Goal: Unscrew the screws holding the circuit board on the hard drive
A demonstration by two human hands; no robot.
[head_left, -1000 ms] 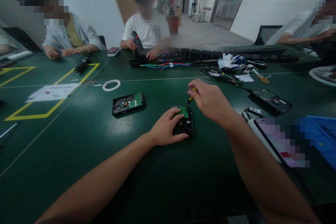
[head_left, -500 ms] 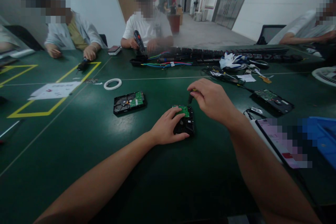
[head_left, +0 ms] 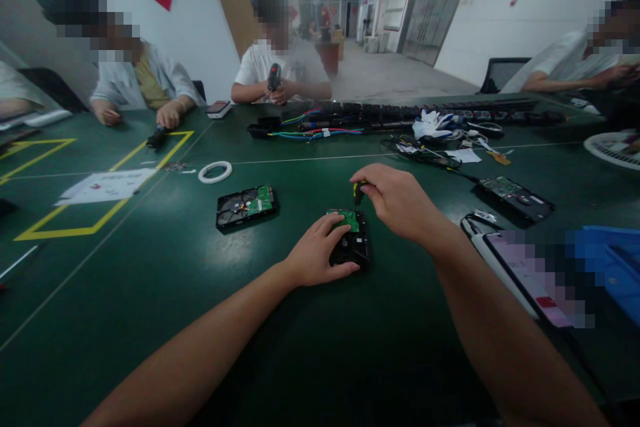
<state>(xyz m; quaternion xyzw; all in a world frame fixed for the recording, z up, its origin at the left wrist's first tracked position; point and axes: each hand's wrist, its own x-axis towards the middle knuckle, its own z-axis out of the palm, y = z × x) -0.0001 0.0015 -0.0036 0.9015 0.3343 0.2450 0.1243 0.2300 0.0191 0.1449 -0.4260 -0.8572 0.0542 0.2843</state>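
Observation:
A black hard drive [head_left: 360, 240] with a green circuit board lies on the table in front of me. My left hand [head_left: 316, 252] holds it from the left, fingers across the board and thumb along its near edge. Pinched in my right hand [head_left: 397, 203] is a short screwdriver [head_left: 357, 194] with a yellow and black handle. It points down at the far right corner of the drive; whether the tip sits in a screw is too small to tell. Left of my hands lies a second hard drive [head_left: 246, 207], board side up.
A third hard drive [head_left: 515, 200] lies to the right, near a phone [head_left: 530, 273] and a blue tray [head_left: 613, 267]. White tape roll [head_left: 215, 172], paper [head_left: 106, 185], gloves [head_left: 433, 125] and cable bundles [head_left: 320, 133] lie farther off. Other people sit around the table, one holding a power drill [head_left: 274, 77].
My view has tilted up slightly. The screwdriver has shifted a little left and more of its yellow handle shows. Across the table, a person has raised and turned the power drill.

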